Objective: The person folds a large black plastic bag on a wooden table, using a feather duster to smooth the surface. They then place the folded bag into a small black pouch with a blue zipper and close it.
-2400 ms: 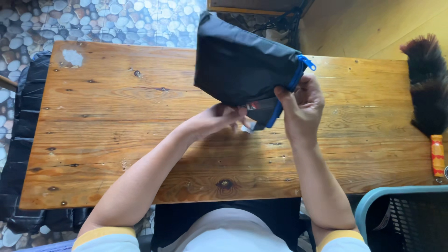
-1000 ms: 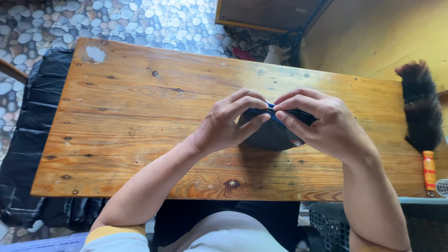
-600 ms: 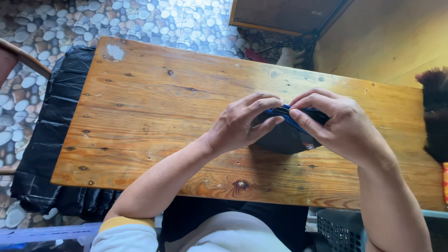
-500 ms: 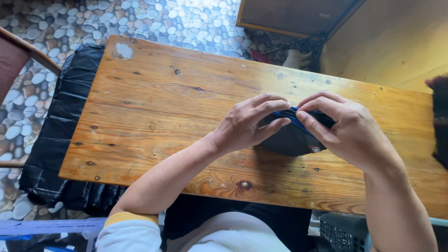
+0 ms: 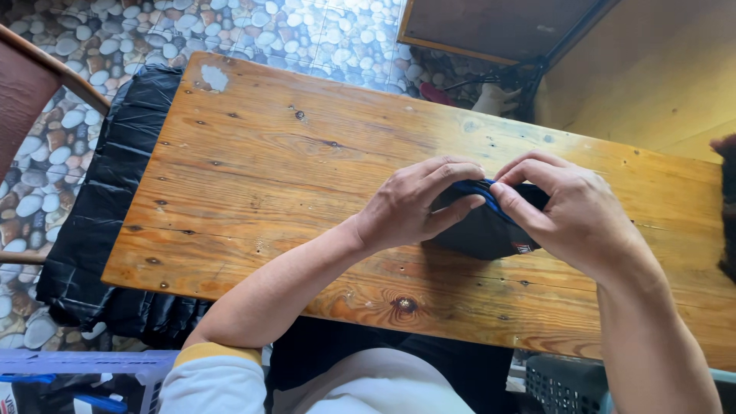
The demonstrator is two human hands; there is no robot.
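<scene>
Folded dark bag (image 5: 483,230), crosswise between hands

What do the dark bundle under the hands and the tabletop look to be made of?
Dark bundle: seemingly thin matte fabric with blue trim, soft enough to bunch under the left hand and right hand. Table: solid wood planks, visible grain and knots, slight varnish sheen.

knotty varnished wood table (image 5: 253,176), matt cloth pouch (image 5: 479,230)

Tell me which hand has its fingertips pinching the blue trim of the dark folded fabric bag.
The right hand: its fingertips pinch the blue trim along the dark folded fabric bag. The left hand lies curled over the bag's left side instead.
</scene>
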